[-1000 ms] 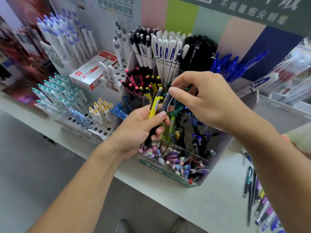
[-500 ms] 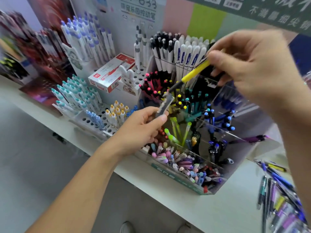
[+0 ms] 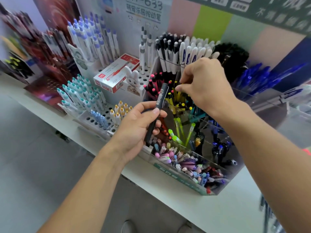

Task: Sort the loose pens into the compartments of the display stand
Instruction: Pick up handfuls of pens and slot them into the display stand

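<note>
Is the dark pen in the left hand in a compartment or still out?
Out: the left hand grips the dark pen above the stand.

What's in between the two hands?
In the head view, pink-tipped pens and yellow-tipped pens stand in the stand between the left hand and the right hand. The left hand's dark pen pokes up there too.

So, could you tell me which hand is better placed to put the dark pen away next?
Probably left: the left hand already grips the dark pen, while the right hand is busy over the yellow pens.
</note>
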